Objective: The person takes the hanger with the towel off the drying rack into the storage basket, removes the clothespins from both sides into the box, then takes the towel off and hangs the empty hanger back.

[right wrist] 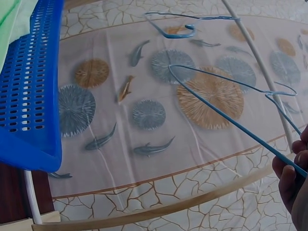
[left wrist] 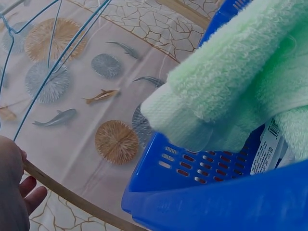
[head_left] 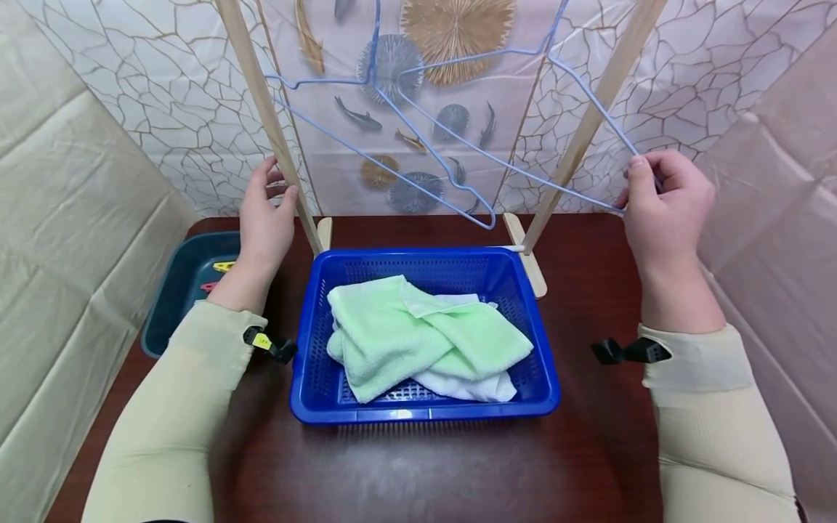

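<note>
My right hand (head_left: 670, 203) pinches the outer end of a blue wire hanger (head_left: 584, 86) between thumb and fingers. In the right wrist view the hanger slants up from those fingers, near a white rod (right wrist: 262, 62). Another blue hanger (head_left: 418, 136) hangs to the left with no cloth on it. My left hand (head_left: 264, 218) is raised beside the left wooden post (head_left: 264, 109), its fingers loosely bent and thumb tip overlapping the post. Between the arms stands a blue basket (head_left: 418, 415) with a light green towel (head_left: 392, 338) lying over white cloth (head_left: 464, 386).
A dark teal tray (head_left: 160, 319) at left holds a yellow clip (head_left: 224, 266) and a red clip (head_left: 208, 287), partly behind the left forearm. The right wooden post (head_left: 601, 109) rises from a wooden foot (head_left: 532, 272). Patterned sheeting covers the back, plain sheeting the sides.
</note>
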Action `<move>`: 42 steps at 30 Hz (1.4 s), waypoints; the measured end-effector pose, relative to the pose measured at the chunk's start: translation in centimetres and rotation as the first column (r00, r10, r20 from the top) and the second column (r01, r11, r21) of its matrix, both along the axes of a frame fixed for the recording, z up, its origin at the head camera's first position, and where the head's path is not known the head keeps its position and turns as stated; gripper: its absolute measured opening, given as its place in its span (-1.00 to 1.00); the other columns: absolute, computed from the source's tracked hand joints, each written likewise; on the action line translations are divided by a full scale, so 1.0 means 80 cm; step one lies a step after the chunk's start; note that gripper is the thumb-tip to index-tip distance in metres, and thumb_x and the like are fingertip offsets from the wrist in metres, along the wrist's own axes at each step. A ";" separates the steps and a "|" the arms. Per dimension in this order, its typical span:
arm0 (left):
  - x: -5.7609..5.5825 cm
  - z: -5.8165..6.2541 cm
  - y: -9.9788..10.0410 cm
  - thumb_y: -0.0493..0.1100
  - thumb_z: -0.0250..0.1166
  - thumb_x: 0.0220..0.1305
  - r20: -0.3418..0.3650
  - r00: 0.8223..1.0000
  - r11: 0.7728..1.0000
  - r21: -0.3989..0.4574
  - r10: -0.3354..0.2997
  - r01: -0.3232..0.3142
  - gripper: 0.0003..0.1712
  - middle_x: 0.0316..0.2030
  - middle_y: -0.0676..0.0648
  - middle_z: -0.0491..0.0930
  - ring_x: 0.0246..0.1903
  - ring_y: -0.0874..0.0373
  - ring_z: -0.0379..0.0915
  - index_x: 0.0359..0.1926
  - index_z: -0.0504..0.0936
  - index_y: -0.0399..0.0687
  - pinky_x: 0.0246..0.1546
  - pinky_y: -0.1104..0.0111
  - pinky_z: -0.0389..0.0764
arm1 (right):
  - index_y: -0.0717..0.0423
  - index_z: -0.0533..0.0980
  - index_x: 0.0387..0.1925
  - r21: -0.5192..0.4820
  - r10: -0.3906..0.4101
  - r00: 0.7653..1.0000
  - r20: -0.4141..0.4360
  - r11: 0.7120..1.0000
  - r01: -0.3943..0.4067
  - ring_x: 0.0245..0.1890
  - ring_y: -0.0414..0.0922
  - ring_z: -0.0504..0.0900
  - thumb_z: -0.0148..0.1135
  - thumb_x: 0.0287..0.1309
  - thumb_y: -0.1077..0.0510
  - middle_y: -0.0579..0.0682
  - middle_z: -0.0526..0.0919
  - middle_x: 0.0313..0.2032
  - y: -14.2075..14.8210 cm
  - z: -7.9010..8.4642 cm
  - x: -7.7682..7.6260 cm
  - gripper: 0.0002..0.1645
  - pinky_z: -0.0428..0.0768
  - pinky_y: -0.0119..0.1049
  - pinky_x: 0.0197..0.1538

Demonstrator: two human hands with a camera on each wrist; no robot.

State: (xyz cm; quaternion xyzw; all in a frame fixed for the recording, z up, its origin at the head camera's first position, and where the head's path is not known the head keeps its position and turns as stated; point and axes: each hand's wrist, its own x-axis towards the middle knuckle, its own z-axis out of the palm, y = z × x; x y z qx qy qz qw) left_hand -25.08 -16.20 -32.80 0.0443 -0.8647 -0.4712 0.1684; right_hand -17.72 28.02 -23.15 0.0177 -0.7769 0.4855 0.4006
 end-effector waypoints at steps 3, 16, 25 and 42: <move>-0.002 -0.001 0.002 0.09 0.01 0.34 -0.003 1.000 1.000 0.011 0.000 0.000 -0.39 0.21 0.10 0.30 0.16 0.27 0.29 0.35 0.02 0.52 0.05 0.31 0.49 | 0.15 0.55 -0.57 -0.001 0.011 1.000 0.002 1.000 -0.011 -0.77 -0.33 0.42 0.13 0.15 0.23 -0.23 0.44 -0.80 0.000 -0.003 -0.007 -0.79 0.28 -0.51 -0.64; -0.002 -0.004 -0.006 0.09 0.00 0.34 -0.002 1.000 1.000 0.006 0.017 -0.017 -0.40 0.21 0.10 0.30 0.15 0.26 0.30 0.34 0.04 0.51 0.03 0.30 0.50 | 0.31 0.55 -0.52 0.003 0.039 0.999 0.006 0.999 -0.039 -0.76 -0.30 0.43 0.16 0.14 0.23 -0.16 0.44 -0.80 -0.014 -0.023 -0.015 -0.78 0.30 -0.49 -0.61; -0.003 -0.012 -0.006 0.11 0.01 0.33 -0.008 1.000 1.000 -0.011 0.012 -0.012 -0.44 0.18 0.06 0.33 0.10 0.21 0.33 0.32 0.15 0.42 0.00 0.27 0.53 | 0.30 0.58 -0.48 0.014 0.027 0.999 0.023 1.000 -0.027 -0.73 -0.33 0.45 0.16 0.13 0.21 -0.28 0.46 -0.78 -0.004 -0.037 -0.025 -0.78 0.33 -0.49 -0.56; 0.020 -0.021 -0.015 0.20 0.00 0.30 0.129 0.991 0.991 -0.127 -0.023 0.040 -0.41 0.17 0.07 0.39 0.07 0.17 0.39 0.33 0.19 0.31 -0.03 0.21 0.53 | 0.29 0.60 -0.30 -0.021 0.080 0.995 0.063 0.997 -0.079 -0.69 -0.30 0.50 0.14 0.17 0.20 -0.23 0.56 -0.62 0.028 -0.069 -0.044 -0.78 0.41 -0.55 -0.66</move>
